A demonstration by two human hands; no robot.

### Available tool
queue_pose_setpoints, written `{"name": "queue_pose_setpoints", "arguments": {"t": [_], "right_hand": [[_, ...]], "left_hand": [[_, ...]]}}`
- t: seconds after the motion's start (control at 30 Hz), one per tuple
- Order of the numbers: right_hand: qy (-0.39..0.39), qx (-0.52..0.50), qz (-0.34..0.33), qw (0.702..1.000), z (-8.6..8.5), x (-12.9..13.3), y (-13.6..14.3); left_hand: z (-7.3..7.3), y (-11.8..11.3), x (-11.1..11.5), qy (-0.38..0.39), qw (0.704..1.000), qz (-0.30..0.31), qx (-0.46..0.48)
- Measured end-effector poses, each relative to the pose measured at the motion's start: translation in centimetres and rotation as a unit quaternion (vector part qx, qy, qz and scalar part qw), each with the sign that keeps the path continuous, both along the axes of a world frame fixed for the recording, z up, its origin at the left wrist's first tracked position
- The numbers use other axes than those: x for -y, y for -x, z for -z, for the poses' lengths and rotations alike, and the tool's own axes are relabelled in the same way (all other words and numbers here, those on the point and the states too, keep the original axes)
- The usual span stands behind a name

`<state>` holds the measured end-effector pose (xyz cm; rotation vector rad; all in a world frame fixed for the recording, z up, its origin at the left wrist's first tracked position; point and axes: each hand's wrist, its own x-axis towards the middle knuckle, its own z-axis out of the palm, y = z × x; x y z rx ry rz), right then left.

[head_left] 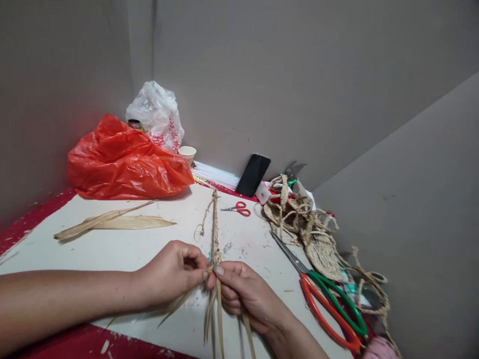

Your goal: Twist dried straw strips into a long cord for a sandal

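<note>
Clearly, a braid (216,227) pinched between left hand (175,271) and right hand (245,293)

From my end of the feed, I have the braid running away from me over a pale sheet (125,257) on the red surface (129,345). My left grip presses thumb and fingers together on the fibres at its near end; my right grip pinches just beside it, thumb on top, the other fingers curled under. Flat, straw-coloured loose strands (219,319) trail toward me below the hands.

At the back left I see a crumpled, glossy red plastic bag (127,164); its contents are hidden. Behind it stands a thin, whitish bag (155,112) with red print, and a dark-topped jar (134,124) shows between the two. A pale cup (187,154) sits beside the red bag, and I can't make out anything inside it. White strips (217,174) lie along the wall, near a black, smooth-faced phone (253,174) leaning there.

Two dry, papery leaves (134,222) overlap on the left of the sheet. Small scissors (240,209) with red handles lie right of the braid's far end. Farther right, large scissors (309,274), one handle green and one orange-red, rest beside a tangled heap of rough plaited cord (324,252).
</note>
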<state>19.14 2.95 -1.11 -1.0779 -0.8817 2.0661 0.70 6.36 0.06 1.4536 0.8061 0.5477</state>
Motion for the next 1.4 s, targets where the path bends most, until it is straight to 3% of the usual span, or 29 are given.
{"name": "queue_pose_setpoints", "arguments": {"t": [0.2,0.27,0.37,0.53,0.63,0.83,1.03,1.17,1.3,1.4], "right_hand": [[-0.006,0.026,0.013,1.0,0.2,0.2,0.4],[-0.004,0.039,0.021,0.999,0.1,0.2,0.5],[-0.001,0.046,0.024,0.999,-0.1,0.1,0.5],[-0.007,0.052,0.013,0.999,-0.1,0.0,0.5],[-0.026,0.065,0.011,0.997,0.1,0.0,0.5],[-0.085,0.132,0.003,0.988,0.4,0.2,0.5],[-0.163,0.216,-0.027,0.962,0.2,0.4,0.7],[-0.195,0.247,-0.06,0.947,-0.5,0.4,0.6],[-0.233,0.255,-0.079,0.935,-1.1,0.3,0.5],[-0.28,0.3,-0.078,0.909,-1.0,0.3,0.5]], "left_hand": [[0.0,0.1,0.4,-0.11,0.993,0.021,-0.039],[-0.1,0.0,0.3,-0.071,0.996,0.027,-0.037],[-0.4,-0.2,-0.2,0.049,0.998,0.014,0.021],[-0.2,-0.7,-1.0,0.197,0.978,0.04,0.047],[0.1,-0.7,-1.0,0.218,0.973,0.074,0.014],[-0.3,-0.2,-0.5,-0.009,0.995,0.085,-0.052],[0.0,0.1,-0.3,-0.237,0.952,0.072,-0.182],[0.4,0.3,-0.3,-0.277,0.932,0.079,-0.219],[0.4,0.3,-0.5,-0.29,0.93,0.078,-0.214],[0.3,0.2,-0.7,-0.281,0.933,0.083,-0.207]]}}
